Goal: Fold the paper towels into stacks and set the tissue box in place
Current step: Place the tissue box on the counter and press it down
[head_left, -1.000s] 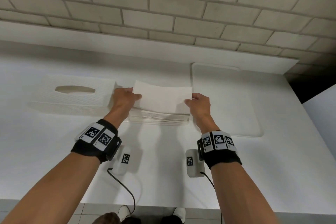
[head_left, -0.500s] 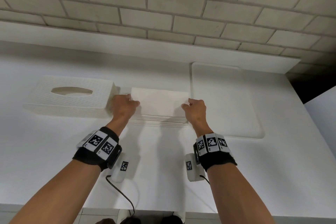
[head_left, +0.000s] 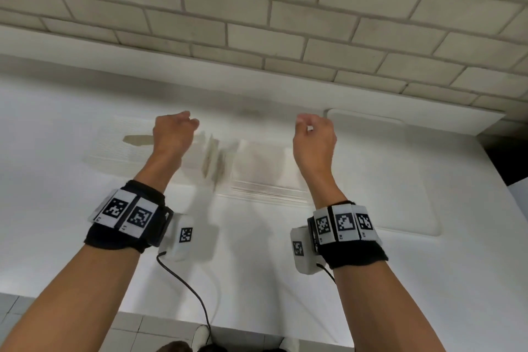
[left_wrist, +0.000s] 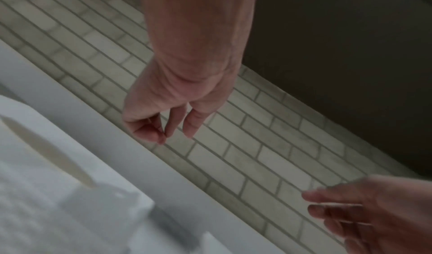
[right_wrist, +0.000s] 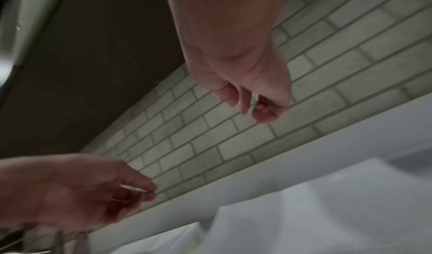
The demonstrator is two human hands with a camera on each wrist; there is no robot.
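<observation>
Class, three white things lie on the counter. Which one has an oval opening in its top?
The tissue box, the leftmost of the three. The paper towel stack beside it and the flat tray on the right show no opening.

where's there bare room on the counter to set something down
Bare counter runs along the near edge, in front of the tissue box and the paper towel stack. The flat white mat on the right is bare too. The middle back is crowded: box and stack sit side by side.
</observation>
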